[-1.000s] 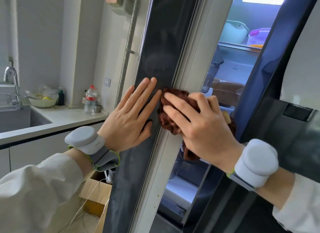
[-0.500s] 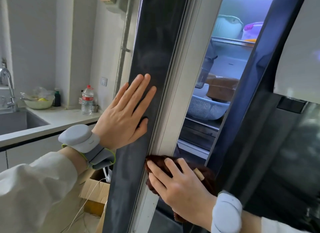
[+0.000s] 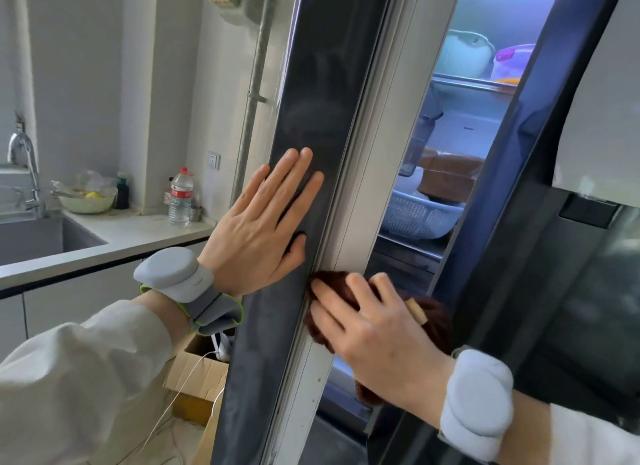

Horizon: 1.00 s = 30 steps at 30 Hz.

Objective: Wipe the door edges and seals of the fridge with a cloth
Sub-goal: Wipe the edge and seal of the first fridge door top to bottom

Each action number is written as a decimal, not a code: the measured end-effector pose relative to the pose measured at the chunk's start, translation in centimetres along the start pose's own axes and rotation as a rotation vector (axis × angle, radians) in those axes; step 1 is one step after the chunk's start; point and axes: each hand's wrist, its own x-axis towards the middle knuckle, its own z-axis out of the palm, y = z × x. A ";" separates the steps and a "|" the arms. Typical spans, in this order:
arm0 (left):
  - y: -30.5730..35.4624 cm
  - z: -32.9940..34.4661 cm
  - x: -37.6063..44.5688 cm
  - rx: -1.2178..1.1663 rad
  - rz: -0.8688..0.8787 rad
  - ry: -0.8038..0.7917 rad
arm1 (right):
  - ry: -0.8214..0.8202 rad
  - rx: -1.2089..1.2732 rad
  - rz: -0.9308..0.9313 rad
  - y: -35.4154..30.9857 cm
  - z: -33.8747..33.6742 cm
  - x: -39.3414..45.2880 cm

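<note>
Cloth (image 3: 329, 284) at 5 o'clock, soft, light, bunches easily; right hand (image 3: 377, 329) grasps it, fingers pressing wad onto pale door edge (image 3: 360, 187). Left hand (image 3: 263, 225), flat and released, braces dark door face. Best held bunched under fingertips.

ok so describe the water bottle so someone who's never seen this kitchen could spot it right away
Start at the white counter left of the fridge door, past the sink. Against the back wall, below the wall socket, stands the water bottle. It is the only clear, upright bottle there, with a red cap and red label, unlike the pale bowl and the small dark bottle beside that.
</note>
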 end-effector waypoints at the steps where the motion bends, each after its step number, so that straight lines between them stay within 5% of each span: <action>1: 0.0 0.0 0.0 0.000 0.000 0.003 | -0.024 0.012 -0.025 -0.7 0.2 -0.3; 15: 0.7 -0.5 0.2 0.049 -0.044 -0.043 | 0.029 0.028 0.002 4.1 -1.3 1.2; 30: 0.5 -0.2 0.0 0.034 -0.086 -0.057 | -0.062 0.130 -0.113 -1.9 1.3 -1.3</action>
